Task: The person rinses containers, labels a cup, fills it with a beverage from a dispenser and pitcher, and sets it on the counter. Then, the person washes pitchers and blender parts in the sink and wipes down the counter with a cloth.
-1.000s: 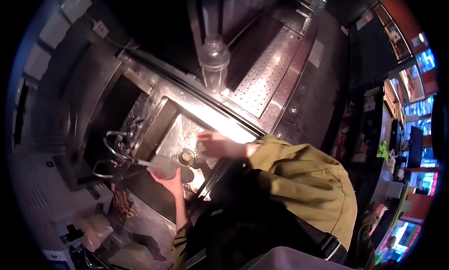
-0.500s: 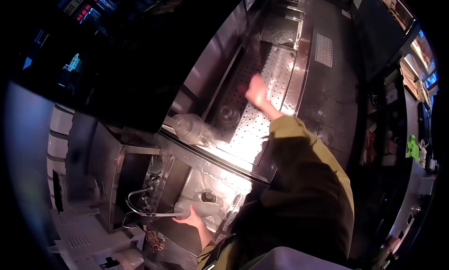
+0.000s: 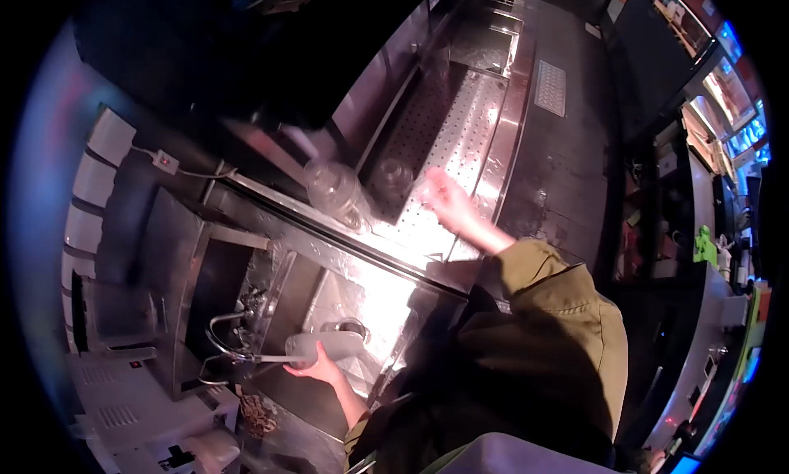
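L hand (image 3: 319, 366) held frosted cup (image 3: 343, 346) over sink (image 3: 319, 306), contents unclear; R hand (image 3: 445, 201) near clear container (image 3: 394, 176), grip unclear.

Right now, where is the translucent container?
In the head view, the translucent container is below and left of centre, in the left hand, over the sink and beside the faucet's spout.
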Available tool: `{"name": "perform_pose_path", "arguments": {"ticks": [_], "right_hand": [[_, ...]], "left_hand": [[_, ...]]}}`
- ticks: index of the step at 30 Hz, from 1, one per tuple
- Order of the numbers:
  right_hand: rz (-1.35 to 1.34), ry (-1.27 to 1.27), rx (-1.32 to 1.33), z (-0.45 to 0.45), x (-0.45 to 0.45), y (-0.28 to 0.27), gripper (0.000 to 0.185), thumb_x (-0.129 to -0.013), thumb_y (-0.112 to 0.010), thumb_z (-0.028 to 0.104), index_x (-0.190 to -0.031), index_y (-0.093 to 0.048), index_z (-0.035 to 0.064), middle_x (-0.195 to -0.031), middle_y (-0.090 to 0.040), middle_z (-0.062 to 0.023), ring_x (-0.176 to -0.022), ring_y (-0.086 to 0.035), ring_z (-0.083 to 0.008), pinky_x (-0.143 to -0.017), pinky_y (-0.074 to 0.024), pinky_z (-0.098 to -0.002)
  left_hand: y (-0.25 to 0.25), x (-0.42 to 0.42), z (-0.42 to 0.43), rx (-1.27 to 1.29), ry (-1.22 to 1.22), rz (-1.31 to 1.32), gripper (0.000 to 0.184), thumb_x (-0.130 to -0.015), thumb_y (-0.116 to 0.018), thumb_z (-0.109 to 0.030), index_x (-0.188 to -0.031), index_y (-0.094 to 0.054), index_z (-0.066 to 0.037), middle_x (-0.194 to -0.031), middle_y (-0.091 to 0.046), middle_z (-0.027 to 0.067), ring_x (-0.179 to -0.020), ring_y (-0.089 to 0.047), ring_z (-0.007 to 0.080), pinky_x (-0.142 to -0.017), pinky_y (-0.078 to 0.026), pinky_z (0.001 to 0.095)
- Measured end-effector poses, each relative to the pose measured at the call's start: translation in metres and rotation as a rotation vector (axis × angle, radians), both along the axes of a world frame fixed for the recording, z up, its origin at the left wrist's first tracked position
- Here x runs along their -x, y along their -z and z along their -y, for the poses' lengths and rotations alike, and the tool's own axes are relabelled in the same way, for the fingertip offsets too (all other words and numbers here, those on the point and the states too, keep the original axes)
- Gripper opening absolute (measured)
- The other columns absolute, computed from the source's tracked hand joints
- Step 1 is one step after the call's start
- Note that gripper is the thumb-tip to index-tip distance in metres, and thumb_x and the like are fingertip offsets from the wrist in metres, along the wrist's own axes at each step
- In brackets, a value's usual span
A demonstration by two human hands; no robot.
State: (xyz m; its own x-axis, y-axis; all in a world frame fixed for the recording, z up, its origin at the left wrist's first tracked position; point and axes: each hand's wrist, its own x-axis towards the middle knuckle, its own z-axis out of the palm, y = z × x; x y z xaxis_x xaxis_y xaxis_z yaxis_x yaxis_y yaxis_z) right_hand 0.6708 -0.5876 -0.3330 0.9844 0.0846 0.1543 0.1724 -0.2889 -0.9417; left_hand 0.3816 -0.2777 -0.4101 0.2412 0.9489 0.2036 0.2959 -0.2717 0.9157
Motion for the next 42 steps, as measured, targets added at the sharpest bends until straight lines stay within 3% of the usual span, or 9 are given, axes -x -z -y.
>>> {"name": "perform_pose_path", "arguments": {"ticks": [8,16,23,26,28,30,33,36,42], "right_hand": [[-0.349,-0.786,-0.444,-0.193,0.134,0.013,0.038,-0.079,-0.056,0.024,-0.11,-0.048,0.0027,-0.095,-0.056,-0.0081,-0.084,-0.053,-0.0141,-0.072,-0.0432,-0.026],[-1.065,-0.733,-0.018,-0.281,0.187,0.108,0.028,-0.089,-0.03,0.019,-0.09,-0.049,-0.0005,-0.068,-0.054,-0.0073,-0.054,-0.049,-0.0116,-0.046,-0.0401,-0.0228],[-1.645,-0.672,-0.029,-0.306,0.256,0.197,0.023,-0.085,-0.031,0.015,-0.089,-0.051,0.0037,-0.074,-0.053,-0.0124,-0.058,-0.051,-0.0213,-0.046,-0.042,-0.0348],[-1.982,-0.423,-0.578,-0.294,0.258,0.298,0.025,-0.086,-0.032,0.017,-0.094,-0.051,0.004,-0.078,-0.054,-0.0109,-0.066,-0.053,-0.0221,-0.054,-0.0437,-0.0354],[-1.491,-0.602,0.134,-0.308,0.232,0.124,0.036,-0.082,-0.045,0.034,-0.086,-0.055,-0.0002,-0.077,-0.057,-0.0144,-0.071,-0.056,-0.0261,-0.062,-0.0452,-0.0384],[-0.658,-0.943,0.81,-0.309,0.205,0.112,0.046,-0.077,-0.053,0.043,-0.082,-0.057,-0.0024,-0.078,-0.058,-0.0179,-0.075,-0.058,-0.0296,-0.066,-0.0459,-0.0394],[0.169,-0.745,0.677,-0.327,0.166,0.086,0.053,-0.07,-0.061,0.043,-0.095,-0.053,-0.003,-0.094,-0.053,-0.0213,-0.089,-0.051,-0.0348,-0.072,-0.0457,-0.0396],[0.547,-0.685,0.506,-0.363,0.137,0.042,0.052,-0.066,-0.065,0.037,-0.094,-0.049,-0.0042,-0.112,-0.043,-0.0228,-0.1,-0.046,-0.0354,-0.083,-0.0397,-0.0411],[0.321,-0.787,0.57,-0.412,0.119,0.029,0.056,-0.07,-0.062,0.042,-0.088,-0.047,-0.0086,-0.088,-0.055,-0.0262,-0.085,-0.055,-0.0364,-0.073,-0.0454,-0.04]], "left_hand": [[0.008,0.07,-0.045,0.664,-0.208,0.284,0.083,-0.067,-0.068,-0.022,-0.13,-0.015,-0.01,-0.121,-0.034,0.0127,-0.103,-0.042,0.0267,-0.086,-0.04,0.0444],[0.111,0.151,-0.059,1.59,0.276,1.054,0.049,-0.081,-0.045,-0.045,-0.116,-0.044,-0.01,-0.112,-0.048,0.0075,-0.102,-0.046,0.0217,-0.084,-0.041,0.0375],[0.045,0.162,-0.052,1.283,0.417,0.836,0.05,-0.086,-0.034,-0.046,-0.121,-0.04,-0.013,-0.119,-0.044,0.0104,-0.105,-0.044,0.0284,-0.088,-0.037,0.0448],[0.047,0.161,-0.076,1.402,0.325,0.858,0.051,-0.082,-0.041,-0.049,-0.119,-0.042,-0.014,-0.118,-0.045,0.0097,-0.102,-0.045,0.0295,-0.088,-0.037,0.0453],[0.047,0.156,-0.096,1.579,0.294,0.928,0.053,-0.079,-0.047,-0.05,-0.117,-0.044,-0.014,-0.116,-0.046,0.0086,-0.101,-0.047,0.03,-0.088,-0.038,0.045],[0.039,0.135,-0.105,1.349,0.109,0.765,0.053,-0.077,-0.059,-0.037,-0.119,-0.038,-0.013,-0.109,-0.047,0.0088,-0.1,-0.046,0.0265,-0.087,-0.039,0.0424],[0.029,0.093,-0.098,0.825,0.016,0.319,0.072,-0.069,-0.069,-0.017,-0.123,-0.024,-0.005,-0.112,-0.039,0.013,-0.104,-0.043,0.0245,-0.089,-0.036,0.0382],[0.022,0.057,-0.063,0.116,0.406,-0.088,0.084,-0.061,-0.073,-0.018,-0.125,-0.023,0.001,-0.118,-0.034,0.0173,-0.11,-0.038,0.0268,-0.092,-0.033,0.0373],[0.026,0.043,-0.041,0.138,0.423,0.062,0.096,-0.056,-0.075,-0.013,-0.13,-0.015,0.0,-0.123,-0.031,0.0201,-0.115,-0.032,0.0308,-0.095,-0.029,0.0381]]}}
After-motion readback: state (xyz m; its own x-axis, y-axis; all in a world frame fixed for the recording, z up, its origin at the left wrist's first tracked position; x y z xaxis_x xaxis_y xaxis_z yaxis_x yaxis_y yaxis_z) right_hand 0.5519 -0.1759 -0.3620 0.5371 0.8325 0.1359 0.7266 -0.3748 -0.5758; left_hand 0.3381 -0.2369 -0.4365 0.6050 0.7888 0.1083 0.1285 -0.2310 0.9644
